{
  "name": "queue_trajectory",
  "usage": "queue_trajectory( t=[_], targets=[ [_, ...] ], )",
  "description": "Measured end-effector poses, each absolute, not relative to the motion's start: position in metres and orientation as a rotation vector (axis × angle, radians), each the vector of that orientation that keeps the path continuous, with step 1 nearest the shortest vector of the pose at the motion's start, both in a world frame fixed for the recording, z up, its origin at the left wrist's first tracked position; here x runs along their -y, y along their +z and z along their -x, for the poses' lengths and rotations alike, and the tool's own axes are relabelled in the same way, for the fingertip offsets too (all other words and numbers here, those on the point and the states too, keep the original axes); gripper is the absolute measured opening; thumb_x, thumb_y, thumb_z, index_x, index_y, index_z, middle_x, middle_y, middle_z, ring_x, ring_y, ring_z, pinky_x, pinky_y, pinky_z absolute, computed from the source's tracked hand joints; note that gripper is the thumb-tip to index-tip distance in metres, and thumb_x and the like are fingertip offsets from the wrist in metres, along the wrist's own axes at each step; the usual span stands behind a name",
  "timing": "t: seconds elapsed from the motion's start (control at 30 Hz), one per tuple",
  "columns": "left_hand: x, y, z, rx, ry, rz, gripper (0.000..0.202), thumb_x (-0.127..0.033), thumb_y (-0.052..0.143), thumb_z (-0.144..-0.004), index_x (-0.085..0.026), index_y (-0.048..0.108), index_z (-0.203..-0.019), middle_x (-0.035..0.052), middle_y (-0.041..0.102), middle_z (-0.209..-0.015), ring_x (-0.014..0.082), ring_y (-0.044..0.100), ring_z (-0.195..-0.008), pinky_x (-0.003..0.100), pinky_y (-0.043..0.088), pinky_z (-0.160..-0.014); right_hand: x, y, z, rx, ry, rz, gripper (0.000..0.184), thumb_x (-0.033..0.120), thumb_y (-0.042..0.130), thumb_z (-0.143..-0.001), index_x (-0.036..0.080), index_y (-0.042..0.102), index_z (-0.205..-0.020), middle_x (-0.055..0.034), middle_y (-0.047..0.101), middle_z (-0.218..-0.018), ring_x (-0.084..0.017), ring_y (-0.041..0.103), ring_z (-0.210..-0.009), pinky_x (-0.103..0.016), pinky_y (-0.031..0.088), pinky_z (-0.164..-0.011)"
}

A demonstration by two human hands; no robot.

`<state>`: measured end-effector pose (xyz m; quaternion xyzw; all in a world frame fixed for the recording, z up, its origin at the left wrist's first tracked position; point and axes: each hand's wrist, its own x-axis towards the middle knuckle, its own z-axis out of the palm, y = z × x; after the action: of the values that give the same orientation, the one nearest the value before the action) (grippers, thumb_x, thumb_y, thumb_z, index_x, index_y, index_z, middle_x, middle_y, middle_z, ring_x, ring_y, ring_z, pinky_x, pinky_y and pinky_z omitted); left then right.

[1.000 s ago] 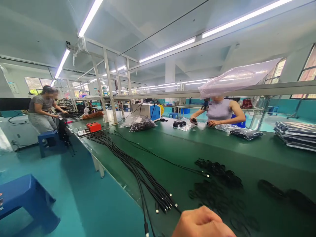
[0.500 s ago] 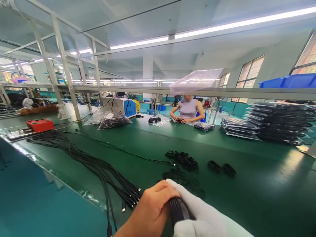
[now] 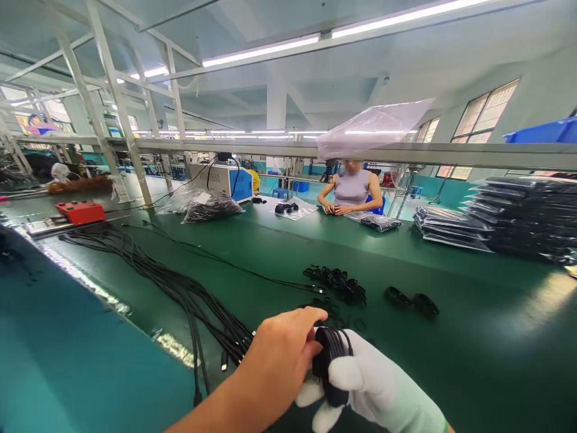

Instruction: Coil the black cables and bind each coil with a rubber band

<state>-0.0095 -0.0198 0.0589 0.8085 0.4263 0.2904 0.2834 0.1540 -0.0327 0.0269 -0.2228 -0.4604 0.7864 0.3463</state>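
Note:
A black cable wound into a tight coil is between my hands at the lower middle. My right hand, in a white glove, grips the coil with the thumb across its front. My bare left hand presses on the coil's left side with bent fingers, its index finger raised over the top; the inner fingertips are hidden. Left of that hand, long black cables lie in a bundle with connector ends near my wrist. Just beyond my hands lie small black rings, partly covered.
On the green table sit a pile of small black coils and two black coils. A red box stands left, bagged stacks right. A person works opposite, under a shelf rail.
The coil has turned and shows more of its wound strands. My left hand has moved from over its top to its left side; my gloved fingers have shifted around it. The view has tilted slightly.

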Motion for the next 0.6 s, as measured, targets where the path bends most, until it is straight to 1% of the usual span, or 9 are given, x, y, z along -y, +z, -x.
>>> queue_trajectory(
  t=[0.1, 0.17, 0.27, 0.33, 0.43, 0.5, 0.6],
  targets=[
    [0.017, 0.061, 0.003, -1.228, 0.695, -2.059, 0.035, -0.013, 0.050, -0.075, -0.025, 0.063, -0.106, -0.0038, 0.063, -0.070, 0.0141, 0.054, -0.064, 0.024, 0.041, -0.063, 0.030, 0.018, -0.159, 1.134, 2.071, 0.556, 0.039, 0.029, 0.071, -0.071, 0.009, 0.065, -0.104, -0.0142, 0.065, -0.091, -0.024, 0.067, -0.083, -0.031, 0.059, -0.062],
    [0.016, 0.059, 0.000, -1.222, 0.668, -1.934, 0.035, -0.012, 0.050, -0.072, -0.025, 0.064, -0.102, -0.0054, 0.061, -0.066, 0.0124, 0.051, -0.058, 0.022, 0.038, -0.057, 0.029, 0.015, -0.159, 1.104, 2.059, 0.555, 0.035, 0.028, 0.071, -0.071, 0.010, 0.067, -0.100, -0.0132, 0.067, -0.089, -0.024, 0.067, -0.084, -0.031, 0.059, -0.063],
    [0.017, 0.056, -0.004, -1.236, 0.658, -1.827, 0.035, -0.009, 0.049, -0.069, -0.025, 0.064, -0.097, -0.0064, 0.060, -0.065, 0.0111, 0.050, -0.057, 0.020, 0.036, -0.054, 0.030, 0.012, -0.156, 1.099, 2.015, 0.559, 0.032, 0.027, 0.072, -0.071, 0.009, 0.068, -0.097, -0.0126, 0.067, -0.086, -0.022, 0.067, -0.081, -0.031, 0.059, -0.065],
    [0.018, 0.056, -0.005, -1.306, 0.630, -1.837, 0.033, -0.008, 0.049, -0.068, -0.024, 0.063, -0.092, -0.0064, 0.061, -0.065, 0.0111, 0.050, -0.057, 0.020, 0.035, -0.053, 0.032, 0.011, -0.154, 1.118, 2.004, 0.571, 0.034, 0.027, 0.071, -0.072, 0.008, 0.067, -0.100, -0.0141, 0.067, -0.088, -0.020, 0.067, -0.080, -0.031, 0.059, -0.065],
    [0.018, 0.060, -0.007, -1.407, 0.545, -1.915, 0.022, -0.009, 0.049, -0.068, -0.023, 0.061, -0.080, -0.0061, 0.059, -0.060, 0.0118, 0.048, -0.055, 0.021, 0.032, -0.052, 0.034, 0.010, -0.151, 1.139, 2.023, 0.596, 0.042, 0.030, 0.071, -0.073, 0.007, 0.065, -0.107, -0.0172, 0.066, -0.096, -0.023, 0.066, -0.086, -0.030, 0.058, -0.066],
    [0.016, 0.062, -0.007, -1.430, 0.522, -1.948, 0.017, -0.009, 0.049, -0.069, -0.022, 0.058, -0.073, -0.0060, 0.057, -0.056, 0.0118, 0.046, -0.054, 0.021, 0.030, -0.051, 0.034, 0.011, -0.151, 1.141, 2.033, 0.610, 0.043, 0.031, 0.072, -0.072, 0.006, 0.065, -0.107, -0.0178, 0.066, -0.099, -0.024, 0.066, -0.087, -0.030, 0.058, -0.065],
    [0.013, 0.063, -0.006, -1.404, 0.548, -1.891, 0.012, -0.011, 0.050, -0.069, -0.022, 0.055, -0.069, -0.0065, 0.056, -0.056, 0.0113, 0.046, -0.053, 0.020, 0.030, -0.049, 0.035, 0.013, -0.150, 1.131, 2.035, 0.639, 0.043, 0.032, 0.073, -0.070, 0.006, 0.065, -0.104, -0.0173, 0.066, -0.099, -0.023, 0.067, -0.085, -0.029, 0.058, -0.064]
  ],
)
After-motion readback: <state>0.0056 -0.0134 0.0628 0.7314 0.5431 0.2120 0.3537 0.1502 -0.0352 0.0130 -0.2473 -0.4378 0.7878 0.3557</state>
